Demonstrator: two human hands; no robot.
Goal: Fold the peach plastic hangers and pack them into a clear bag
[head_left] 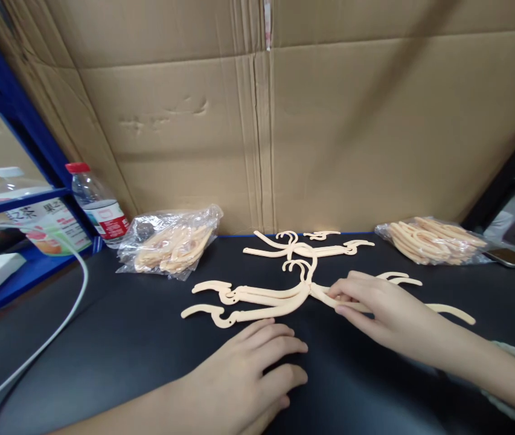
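Several cream plastic folding hangers lie on the black tabletop. My right hand [372, 305] pinches the right arm of the nearest hanger [279, 309], between thumb and fingers. That hanger's left arm ends in a curved, hinged tip, and it overlaps another hanger [266, 294] just behind it. My left hand [257, 368] rests in front of them, fingers apart and slightly bent, holding nothing. Farther back lies another hanger [320, 251], with a small loose hanger piece [323, 235] behind it.
Clear plastic bags of hangers lie at the back left [173, 244] and back right [433, 240]. A phone [513, 258] is beside the right bag. A red-capped bottle [98, 205] stands by the blue shelf frame [26, 121]. A white cable [69, 314] crosses the left; cardboard [185, 133] walls the back.
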